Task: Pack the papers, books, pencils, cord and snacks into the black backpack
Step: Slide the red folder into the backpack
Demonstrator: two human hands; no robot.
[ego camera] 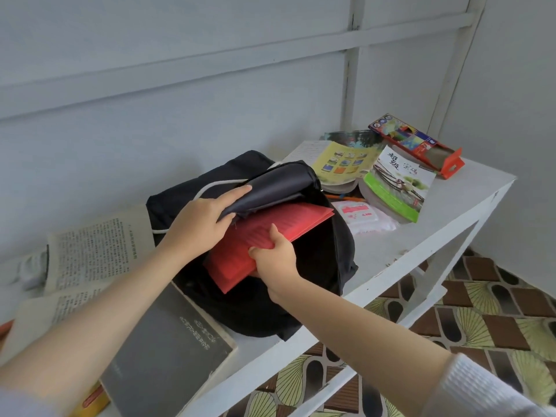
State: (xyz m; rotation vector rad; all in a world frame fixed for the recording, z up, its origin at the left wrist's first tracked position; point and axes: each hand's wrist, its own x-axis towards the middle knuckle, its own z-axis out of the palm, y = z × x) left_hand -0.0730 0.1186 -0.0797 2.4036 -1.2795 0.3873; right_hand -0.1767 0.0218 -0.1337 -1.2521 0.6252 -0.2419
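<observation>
Gripping the near edge of the red papers (270,236), the right hand (275,257) has its thumb on top and its fingers curled beneath. The sheets lie slanted in the mouth of the black backpack (319,284), their far corner poking past the opening. Just left of that grip, the left hand (201,219) pinches the backpack's dark flap (279,185), thumb under the fabric and fingers laid over it, holding it above the papers. A white cord (216,184) arcs just beyond the left fingertips.

Right of the right hand lie a pink snack packet (367,219), an orange pencil (346,197), a yellow book (343,164), a green book (397,188) and, farthest, a coloured pencil box (418,142). Left of the left hand lies an open book (99,245), with a grey book (168,353) beneath the left forearm. All rest on the white table (436,224).
</observation>
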